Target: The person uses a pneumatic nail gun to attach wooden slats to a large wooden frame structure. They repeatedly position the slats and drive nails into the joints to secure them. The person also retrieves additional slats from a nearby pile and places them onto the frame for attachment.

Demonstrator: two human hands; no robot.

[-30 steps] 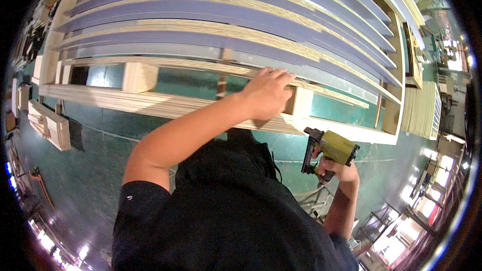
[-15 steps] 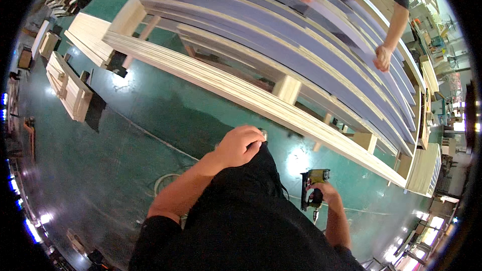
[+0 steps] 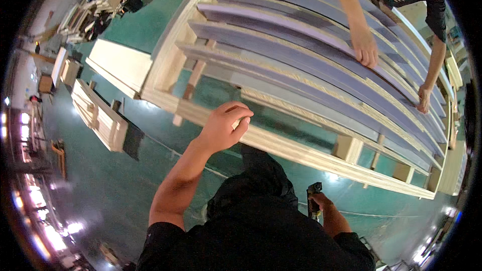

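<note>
My left hand [image 3: 225, 126] hangs over the near rail [image 3: 291, 153] of a large wooden frame, its fingers curled toward the thumb. Whatever it holds, if anything, is hidden. Low at my right side, my right hand [image 3: 321, 200] grips a dark nail gun [image 3: 314, 189] by its handle. Across the frame run several long grey-purple boards with pale wooden edges [image 3: 301, 78], set side by side. A co-worker's one hand [image 3: 364, 50] rests on a board near the middle, the other [image 3: 424, 99] near the right end.
Short wooden blocks [image 3: 347, 149] sit inside the near rail. To the left, a stack of pale planks [image 3: 118, 68] and a smaller wood pile [image 3: 98, 113] stand on the green floor [image 3: 165, 190]. A thin hose or cable [image 3: 376, 215] lies on the floor.
My left hand has risen from near my leg to over the near rail. The nail gun stays in my right hand, now turned. My view has shifted; the co-worker's hands have moved along the boards.
</note>
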